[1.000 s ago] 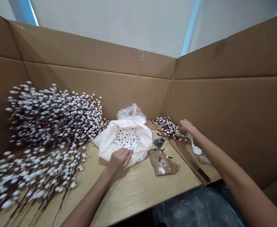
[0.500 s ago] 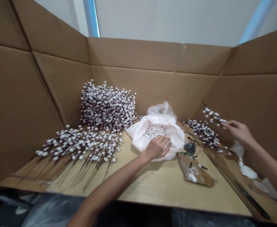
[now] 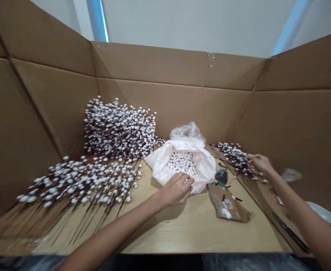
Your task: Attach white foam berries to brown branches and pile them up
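My left hand [image 3: 179, 188] is at the front rim of a white plastic bag [image 3: 157, 170], its fingers curled and pinched together. Whatever lies between them is hidden. Loose white foam berries [image 3: 181, 162] fill the bag's open mouth. Over on the right, my right hand [image 3: 260, 163] is closed at the edge of a small pile of white-berry branches [image 3: 233, 155], its fingertips gripping a berry branch that blends into the pile.
A dense stack of berry branches [image 3: 120, 130] stands at the back left, with more branches [image 3: 81, 180] spread before it. Right of the bag lie a dark packet [image 3: 221, 175] and a cardboard piece [image 3: 229, 205]. A black-handled tool [image 3: 295, 237] rests near the right edge. Cardboard walls [image 3: 154, 64] enclose the table.
My right hand has lowered the berry branch from the air down to the right-hand pile. My left hand has drawn back slightly from the bag's mouth towards its front rim.
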Available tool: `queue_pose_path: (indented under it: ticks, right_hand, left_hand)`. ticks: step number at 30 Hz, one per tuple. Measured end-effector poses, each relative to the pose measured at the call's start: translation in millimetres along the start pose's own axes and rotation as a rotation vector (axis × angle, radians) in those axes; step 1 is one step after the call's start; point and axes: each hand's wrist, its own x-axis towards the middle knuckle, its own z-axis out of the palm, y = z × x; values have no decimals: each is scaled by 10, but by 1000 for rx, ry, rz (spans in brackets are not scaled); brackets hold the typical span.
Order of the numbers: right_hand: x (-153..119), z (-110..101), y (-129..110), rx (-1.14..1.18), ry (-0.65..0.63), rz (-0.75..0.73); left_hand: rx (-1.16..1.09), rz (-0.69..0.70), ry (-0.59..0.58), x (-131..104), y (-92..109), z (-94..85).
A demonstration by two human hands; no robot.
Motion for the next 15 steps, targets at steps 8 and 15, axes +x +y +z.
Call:
queue_pose_path:
  ticks: [8,15]
  right_hand:
    - [-98,-142,-257,350,-67,-142]
    - [-555,-380,-634,344,-330,-332]
  left_hand:
    - [-69,-15,127,115,-75,-235]
    - [168,-39,204,1095,-198,-433]
